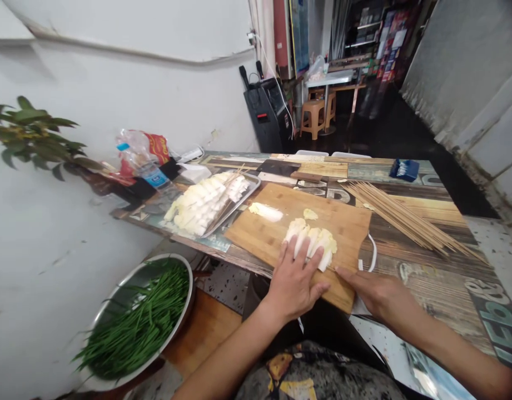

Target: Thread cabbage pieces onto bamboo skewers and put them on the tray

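Note:
My left hand lies flat, fingers spread, on a row of pale napa cabbage leaves on a wooden cutting board. At the right end of that row, my right hand is closed, its fingertips pinching what looks like a thin bamboo skewer, mostly hidden by the hand and leaves. One loose cabbage leaf and a small yellow leaf piece rest farther back on the board. Left of the board, a metal tray carries stacked, skewered cabbage leaves.
Loose bamboo skewers lie to the right on the patterned table. A blue box sits at the far edge. Below left stands a metal basin of green chives. A plastic bottle and a plant are at left.

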`<state>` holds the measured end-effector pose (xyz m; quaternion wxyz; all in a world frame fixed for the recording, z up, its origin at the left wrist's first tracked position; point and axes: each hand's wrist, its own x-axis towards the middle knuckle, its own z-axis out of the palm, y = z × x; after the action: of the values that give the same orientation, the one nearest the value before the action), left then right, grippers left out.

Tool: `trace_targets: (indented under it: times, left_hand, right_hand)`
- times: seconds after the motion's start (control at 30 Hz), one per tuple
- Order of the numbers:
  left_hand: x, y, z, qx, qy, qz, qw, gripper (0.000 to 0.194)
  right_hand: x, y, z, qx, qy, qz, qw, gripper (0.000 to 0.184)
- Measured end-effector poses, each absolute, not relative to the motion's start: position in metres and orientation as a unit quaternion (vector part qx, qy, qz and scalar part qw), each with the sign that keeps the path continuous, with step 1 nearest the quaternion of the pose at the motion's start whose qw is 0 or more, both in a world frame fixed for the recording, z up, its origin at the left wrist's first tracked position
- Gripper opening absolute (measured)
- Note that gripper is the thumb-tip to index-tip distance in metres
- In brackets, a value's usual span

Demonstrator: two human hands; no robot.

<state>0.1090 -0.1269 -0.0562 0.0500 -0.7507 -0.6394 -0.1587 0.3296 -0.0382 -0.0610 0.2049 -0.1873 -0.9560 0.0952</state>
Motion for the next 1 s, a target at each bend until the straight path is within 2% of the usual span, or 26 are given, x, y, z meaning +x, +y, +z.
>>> trace_targets:
  times: [0.13,0.23,0.3,0.43,0.53,0.63,0.67,0.87,1.0]
  left_hand:
    - [0.111,-0.131,-0.05,-0.753,-0.631,-0.171,0.069,0.071]
    - [0.109,-0.144,-0.049,-0.744,-0.61,-0.24,0.126,0.069]
    - [0.105,-0.157,-0.055,-0.705,-0.607,-0.323,0.173,0.063]
    - [0.084,-0.185,-0.079,-0.599,-0.635,-0.439,0.213,0.058]
    - [0.063,-0.197,-0.094,-0.526,-0.685,-0.463,0.2,0.055]
    - [0.043,-0.201,-0.098,-0.483,-0.709,-0.473,0.2,0.051]
    - [0.037,-0.201,-0.098,-0.476,-0.71,-0.477,0.205,0.05]
    - [0.012,-0.204,-0.095,-0.432,-0.704,-0.518,0.224,0.046]
    - [-0.003,-0.212,-0.098,-0.377,-0.716,-0.545,0.219,0.044]
  right_hand:
    - [0.334,-0.033,-0.063,-0.191,-0.946,0.136,0.222,0.054]
    - [0.345,-0.02,-0.052,-0.202,-0.94,0.163,0.219,0.064]
    - [0.351,-0.004,-0.034,-0.206,-0.935,0.169,0.235,0.057]
    - [0.334,0.033,0.02,-0.264,-0.905,0.181,0.28,0.027]
    - [0.286,0.054,0.058,-0.296,-0.893,0.256,0.221,0.032]
    - [0.214,0.067,0.082,-0.258,-0.853,0.415,0.181,0.037]
    - [0.188,0.071,0.086,-0.238,-0.851,0.43,0.184,0.035]
    - [0.029,0.098,0.101,-0.123,-0.87,0.415,0.234,0.014]
    - [-0.054,0.117,0.091,-0.084,-0.871,0.426,0.232,0.007]
